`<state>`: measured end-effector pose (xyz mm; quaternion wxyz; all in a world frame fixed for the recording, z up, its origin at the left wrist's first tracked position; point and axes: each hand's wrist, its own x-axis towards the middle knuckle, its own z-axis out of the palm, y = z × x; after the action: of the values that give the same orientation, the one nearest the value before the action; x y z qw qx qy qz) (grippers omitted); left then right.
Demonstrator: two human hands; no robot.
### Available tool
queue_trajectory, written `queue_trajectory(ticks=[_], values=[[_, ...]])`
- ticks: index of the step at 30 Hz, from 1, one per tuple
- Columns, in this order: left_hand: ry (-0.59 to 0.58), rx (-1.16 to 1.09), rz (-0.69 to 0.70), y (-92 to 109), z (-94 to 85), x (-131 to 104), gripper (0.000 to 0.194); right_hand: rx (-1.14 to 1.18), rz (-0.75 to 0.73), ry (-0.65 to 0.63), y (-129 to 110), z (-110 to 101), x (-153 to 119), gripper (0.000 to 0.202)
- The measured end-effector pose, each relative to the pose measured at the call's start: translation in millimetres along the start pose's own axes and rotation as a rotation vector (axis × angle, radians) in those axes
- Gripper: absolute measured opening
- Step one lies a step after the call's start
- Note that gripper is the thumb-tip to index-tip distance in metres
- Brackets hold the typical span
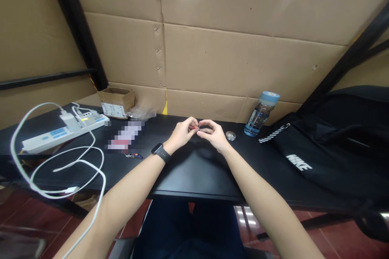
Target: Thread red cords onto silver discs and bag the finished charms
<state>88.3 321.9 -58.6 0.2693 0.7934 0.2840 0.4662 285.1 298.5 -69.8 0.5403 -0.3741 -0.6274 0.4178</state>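
My left hand [183,132], with a black watch [161,152] on its wrist, pinches a small red item [193,127] above the black table [197,178]. Facing it, my right hand [213,133] has its thumb and fingers curved toward the same spot, their tips close to a tiny thin piece beside the red item. The two hands' fingertips almost meet, and the exact shape of what lies between them is too small to make out. Just right of my right hand sits a small round clear container [230,135].
A blue-lidded bottle [260,115] and a black bag [328,149] stand on the right. Leftward are a cardboard box [117,101], plastic wrap [142,113], a blurred-out item [126,135], a keychain [133,155], a power strip [50,139] and looping white cables [103,186].
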Motion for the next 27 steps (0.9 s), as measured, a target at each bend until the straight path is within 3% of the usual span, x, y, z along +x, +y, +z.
queue_trajectory(ticks=[10,18,23,27], values=[[-0.01,-0.392,-0.232,-21,9.6,2,0.03,-0.103,-0.099,-0.039,-5,3,-1,0.053],[-0.025,-0.569,-0.319,-22,8.6,3,0.038,-0.208,-0.2,-0.093,-3,1,2,0.05],[0.012,-0.466,-0.265,-20,11.2,3,0.029,-0.204,-0.178,-0.077,-7,2,1,0.047],[0.032,-0.123,-0.078,-9,6.9,-1,0.02,-0.136,-0.101,-0.049,-9,2,0,0.051]])
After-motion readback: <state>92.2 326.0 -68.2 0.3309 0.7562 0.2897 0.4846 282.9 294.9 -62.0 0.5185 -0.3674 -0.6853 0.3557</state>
